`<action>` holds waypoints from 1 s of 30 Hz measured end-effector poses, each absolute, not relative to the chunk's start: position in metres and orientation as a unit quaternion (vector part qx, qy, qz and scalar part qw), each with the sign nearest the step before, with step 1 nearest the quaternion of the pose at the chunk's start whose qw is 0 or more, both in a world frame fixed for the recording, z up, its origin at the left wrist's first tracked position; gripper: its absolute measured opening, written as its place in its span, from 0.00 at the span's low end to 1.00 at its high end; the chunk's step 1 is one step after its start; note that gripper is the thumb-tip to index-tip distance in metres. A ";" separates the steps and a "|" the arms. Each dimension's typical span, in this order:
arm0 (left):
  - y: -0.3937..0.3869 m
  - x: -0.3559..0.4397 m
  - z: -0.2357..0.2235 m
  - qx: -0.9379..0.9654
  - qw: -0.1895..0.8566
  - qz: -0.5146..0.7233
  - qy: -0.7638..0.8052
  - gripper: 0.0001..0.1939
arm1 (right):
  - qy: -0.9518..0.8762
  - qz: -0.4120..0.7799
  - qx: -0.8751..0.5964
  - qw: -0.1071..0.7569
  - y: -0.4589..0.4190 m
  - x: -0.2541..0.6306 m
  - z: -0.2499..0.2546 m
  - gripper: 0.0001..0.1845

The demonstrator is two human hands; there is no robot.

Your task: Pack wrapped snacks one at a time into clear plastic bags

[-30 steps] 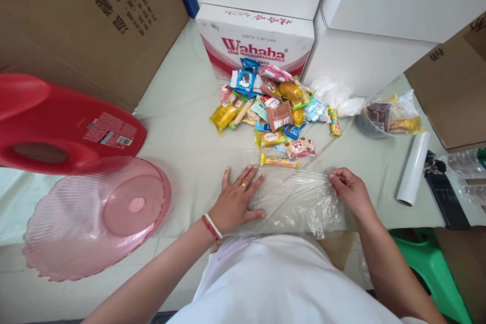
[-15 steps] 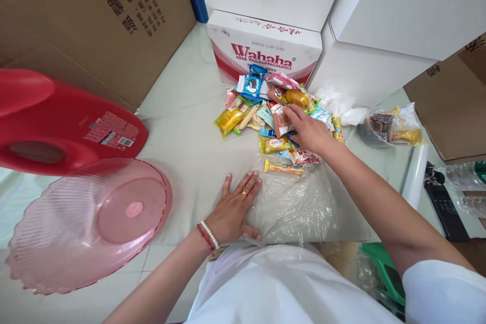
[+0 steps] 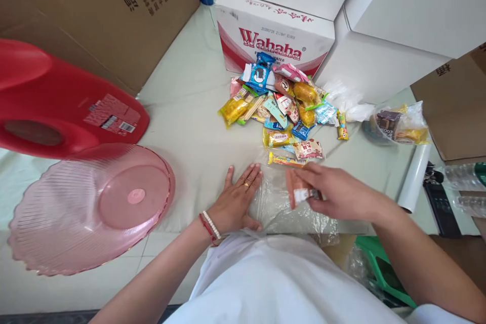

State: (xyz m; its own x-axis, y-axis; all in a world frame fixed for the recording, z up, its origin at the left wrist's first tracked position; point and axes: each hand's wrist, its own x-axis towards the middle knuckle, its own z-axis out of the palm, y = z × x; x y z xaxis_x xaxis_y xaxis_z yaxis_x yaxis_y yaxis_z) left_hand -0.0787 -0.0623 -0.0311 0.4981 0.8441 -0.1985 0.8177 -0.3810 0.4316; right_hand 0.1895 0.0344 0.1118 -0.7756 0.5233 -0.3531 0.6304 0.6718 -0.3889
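My right hand (image 3: 336, 192) pinches a brown snack packet (image 3: 296, 190) over a clear plastic bag (image 3: 275, 210) that lies flat at the table's near edge. The packet is a little blurred. Fingers spread, my left hand (image 3: 239, 202) lies flat on the table, by the bag's left side. Beyond both hands is a heap of wrapped snacks (image 3: 281, 106) in blue, yellow, pink and brown wrappers. A thin yellow packet (image 3: 284, 159) lies nearest me, just past the bag.
On the left, a pink scalloped plastic bowl (image 3: 129, 217) sits by a red jug (image 3: 76, 106). Behind the snacks stands a Wahaha carton (image 3: 273, 30). To the right are a bag of snacks (image 3: 400, 124), a white roll (image 3: 415, 177) and a black remote-like object (image 3: 442, 210).
My right hand has taken the brown packet from the heap and drawn it back toward me, over the plastic bag. My left hand stays flat. The view has shifted slightly.
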 end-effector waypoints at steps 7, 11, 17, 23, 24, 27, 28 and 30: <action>-0.088 -0.091 -0.021 0.807 0.204 0.103 0.545 0.53 | 0.889 -0.236 0.382 0.093 -0.002 0.180 0.052 0.35; -0.112 -0.099 0.000 0.832 0.189 0.181 0.489 0.47 | 0.889 -0.283 0.359 -0.032 -0.025 0.231 0.060 0.31; -0.127 -0.091 -0.019 0.872 0.262 0.136 0.390 0.35 | 0.917 -0.256 0.306 -0.002 -0.065 0.292 0.013 0.33; -0.115 -0.092 -0.022 0.754 0.349 0.244 0.499 0.13 | 0.850 -0.384 0.339 -0.126 -0.053 0.298 0.003 0.15; -0.111 -0.092 -0.019 0.727 0.356 0.265 0.524 0.13 | 0.826 -0.409 0.362 -0.136 -0.045 0.297 0.009 0.14; -0.092 -0.090 -0.016 0.653 0.328 0.305 0.610 0.13 | 0.771 -0.412 0.467 -0.132 -0.015 0.289 0.025 0.17; -0.084 -0.089 -0.017 0.629 0.307 0.307 0.645 0.13 | 0.764 -0.393 0.496 -0.125 -0.005 0.284 0.026 0.19; -0.068 -0.088 -0.022 0.578 0.254 0.303 0.714 0.11 | 0.768 -0.340 0.535 -0.092 0.013 0.275 0.024 0.20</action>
State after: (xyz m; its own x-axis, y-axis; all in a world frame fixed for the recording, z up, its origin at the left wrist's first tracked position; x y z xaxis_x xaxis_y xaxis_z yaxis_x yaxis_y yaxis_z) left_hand -0.0884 -0.0680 -0.0222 -0.2021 0.9793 -0.0133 0.6714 0.1484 0.7261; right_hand 0.2748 0.0135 0.0240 -0.4099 0.8845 -0.2228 0.7594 0.1956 -0.6206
